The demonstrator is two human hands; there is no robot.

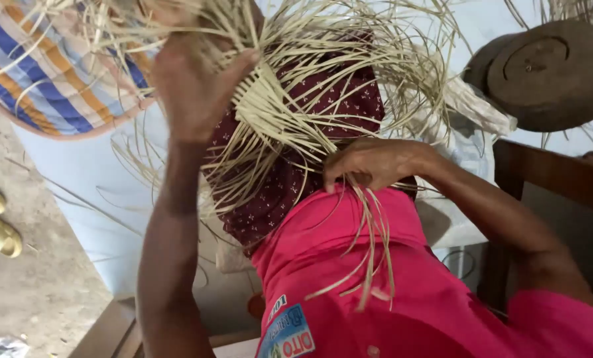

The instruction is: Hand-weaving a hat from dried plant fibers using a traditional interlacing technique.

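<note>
Lower centre of the frame, the right hand (369,162) pinches loose ends of the straw strips (290,106) against the pink shirt (376,278). The strips run diagonally up-left — to the left hand (190,79), closed around the woven bundle over maroon cloth (276,192).

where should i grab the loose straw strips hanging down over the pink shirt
Grip the hanging strips high, just under the right hand, where they bunch together; lower down they fan apart. Come from the open side below, since the woven straw and left hand crowd above.
</note>
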